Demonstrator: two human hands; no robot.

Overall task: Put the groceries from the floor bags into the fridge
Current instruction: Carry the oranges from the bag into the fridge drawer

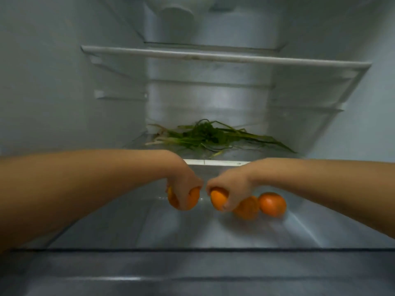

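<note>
A white shelf rim (224, 57) crosses the far upper part; a dark ledge (192, 272) runs along the near edge.

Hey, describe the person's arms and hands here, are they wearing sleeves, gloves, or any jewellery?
Both forearms are bare all the way to the frame edges, so no sleeves show. The left hand and right hand wear no gloves. No watch, bracelet or ring can be seen on either wrist or on the fingers that show, though the picture is soft, so a thin ring could be missed.
</note>
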